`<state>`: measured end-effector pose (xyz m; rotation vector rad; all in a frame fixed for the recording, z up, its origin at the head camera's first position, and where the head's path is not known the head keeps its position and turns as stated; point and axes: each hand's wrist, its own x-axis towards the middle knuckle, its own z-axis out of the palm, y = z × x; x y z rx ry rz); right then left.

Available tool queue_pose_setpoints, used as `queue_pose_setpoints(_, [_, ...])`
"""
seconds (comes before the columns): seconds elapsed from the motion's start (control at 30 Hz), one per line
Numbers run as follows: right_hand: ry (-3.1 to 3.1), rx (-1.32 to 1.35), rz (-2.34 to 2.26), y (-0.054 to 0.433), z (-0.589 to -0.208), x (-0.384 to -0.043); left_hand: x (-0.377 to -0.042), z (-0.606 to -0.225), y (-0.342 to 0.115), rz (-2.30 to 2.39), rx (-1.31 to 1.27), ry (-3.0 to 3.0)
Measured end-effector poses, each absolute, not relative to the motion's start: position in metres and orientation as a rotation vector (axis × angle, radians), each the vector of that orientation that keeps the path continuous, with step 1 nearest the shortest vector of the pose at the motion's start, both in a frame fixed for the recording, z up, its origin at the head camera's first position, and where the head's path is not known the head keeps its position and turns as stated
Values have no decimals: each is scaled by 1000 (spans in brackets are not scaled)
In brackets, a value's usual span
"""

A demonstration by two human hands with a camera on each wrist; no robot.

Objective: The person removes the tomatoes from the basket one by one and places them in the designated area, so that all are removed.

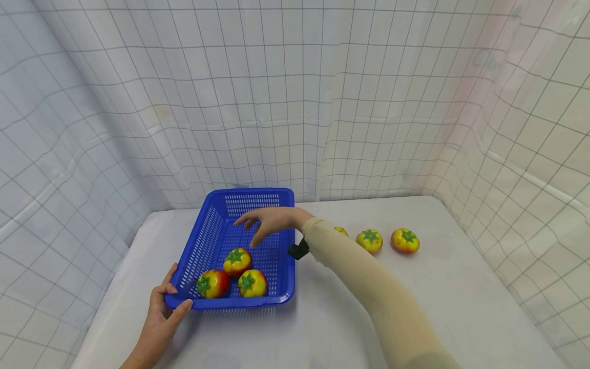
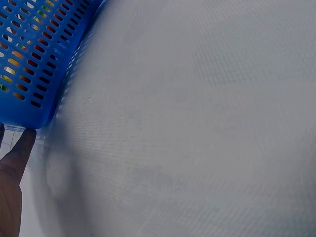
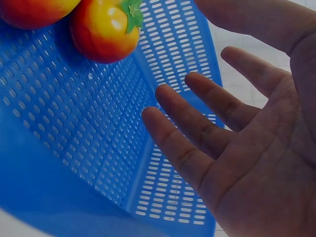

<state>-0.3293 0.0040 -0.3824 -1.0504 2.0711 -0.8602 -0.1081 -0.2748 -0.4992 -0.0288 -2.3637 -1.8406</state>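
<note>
A blue perforated plastic basket (image 1: 230, 303) stands on the table's left side. My left hand (image 1: 159, 320) grips its near left corner, thumb on the rim; in the left wrist view a finger (image 2: 22, 153) touches that corner. Three red-and-yellow tomatoes with green leafy tops lie near the basket's front: a rear one (image 1: 237, 262), a left one (image 1: 213, 284) and a right one (image 1: 252, 283). Over the basket's right half, my right hand (image 1: 274, 220) holds nothing. Its fingers are spread and relaxed, apart from the tomato (image 3: 103, 29) in the right wrist view.
Right of the basket, more tomatoes lie on the white table (image 1: 350, 318): a middle one (image 1: 369, 241), a far right one (image 1: 405, 241) and one (image 1: 341, 231) mostly hidden by my right sleeve (image 1: 369, 282). White gridded curtains (image 1: 295, 102) enclose the table's back and sides.
</note>
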Motion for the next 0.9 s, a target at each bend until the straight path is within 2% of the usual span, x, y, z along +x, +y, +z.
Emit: queue_pose_setpoints(0.9, [1997, -937, -773, -30, -404, -331, -107, -501, -274, -1835, -32, -2361])
